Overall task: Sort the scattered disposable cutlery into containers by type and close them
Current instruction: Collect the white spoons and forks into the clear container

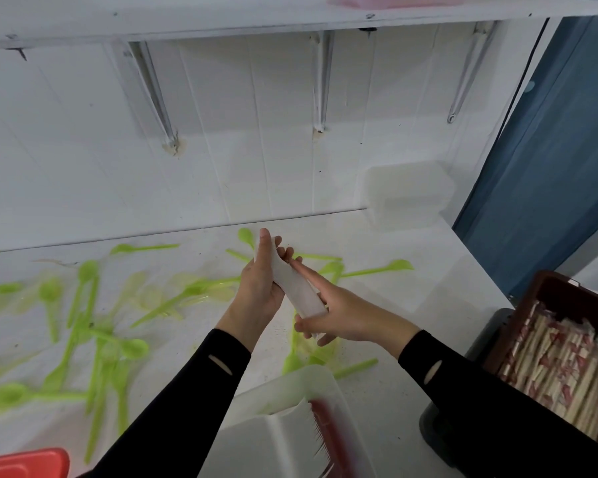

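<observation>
Head: hands (260, 284) (346, 313) grip blurred white bundle (299, 290).

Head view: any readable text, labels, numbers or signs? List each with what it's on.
None legible in this view.
Red print on the wrapped chopsticks in the brown crate: too blurred to read.
The white stack held by the left hand and right hand: no print visible.
The green spoons, white container, red lid: no markings visible.
</observation>
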`<state>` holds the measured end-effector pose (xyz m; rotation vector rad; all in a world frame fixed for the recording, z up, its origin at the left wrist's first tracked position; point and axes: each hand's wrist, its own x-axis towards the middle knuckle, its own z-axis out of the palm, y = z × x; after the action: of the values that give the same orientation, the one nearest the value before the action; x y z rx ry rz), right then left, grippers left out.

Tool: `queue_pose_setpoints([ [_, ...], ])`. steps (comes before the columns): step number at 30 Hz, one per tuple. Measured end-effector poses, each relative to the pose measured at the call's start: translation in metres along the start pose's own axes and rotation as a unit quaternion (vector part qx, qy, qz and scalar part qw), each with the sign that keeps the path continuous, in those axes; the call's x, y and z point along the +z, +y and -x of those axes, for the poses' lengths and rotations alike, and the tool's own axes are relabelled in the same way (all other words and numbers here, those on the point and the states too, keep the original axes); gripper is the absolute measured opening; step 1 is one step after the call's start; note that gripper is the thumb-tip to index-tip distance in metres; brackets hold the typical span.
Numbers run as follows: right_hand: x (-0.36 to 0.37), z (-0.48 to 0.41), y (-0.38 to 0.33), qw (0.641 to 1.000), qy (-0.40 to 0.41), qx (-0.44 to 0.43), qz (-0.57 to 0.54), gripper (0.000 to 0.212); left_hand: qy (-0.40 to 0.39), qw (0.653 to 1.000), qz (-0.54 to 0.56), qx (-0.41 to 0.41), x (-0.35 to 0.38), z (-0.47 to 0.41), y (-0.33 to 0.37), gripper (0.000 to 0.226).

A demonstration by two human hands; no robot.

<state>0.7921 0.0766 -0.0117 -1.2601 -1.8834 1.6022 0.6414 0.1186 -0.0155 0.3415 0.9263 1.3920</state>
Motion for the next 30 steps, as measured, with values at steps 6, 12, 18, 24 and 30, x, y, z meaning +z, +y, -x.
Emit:
queue_pose_setpoints([
  [6, -0.004, -0.003, 0.004, 0.996, 0.079, 0.003, 0.029, 0.060, -0.011, 0.998, 0.057, -0.019, -0.005, -0.003, 0.011, 0.030],
  [12, -0.009, 0.001, 0.000, 0.996, 0.081, -0.005, -0.025, 0.048, -0.106, 0.994, 0.022, -0.019, -0.002, 0.004, 0.016, 0.022],
  [18, -0.009, -0.002, 0.006, 0.994, 0.106, -0.017, 0.013, 0.047, -0.098, 0.995, 0.033, -0.015, 0.000, 0.007, 0.015, 0.017],
  [24, -0.016, -0.010, 0.018, 0.971, 0.174, -0.013, 0.166, 0.039, -0.024, 0.995, 0.096, 0.002, -0.002, 0.003, 0.016, 0.018],
  [30, -0.017, -0.009, 0.013, 0.982, 0.167, -0.048, 0.067, 0.032, -0.140, 0.978, -0.112, 0.102, 0.001, 0.013, 0.008, 0.044],
])
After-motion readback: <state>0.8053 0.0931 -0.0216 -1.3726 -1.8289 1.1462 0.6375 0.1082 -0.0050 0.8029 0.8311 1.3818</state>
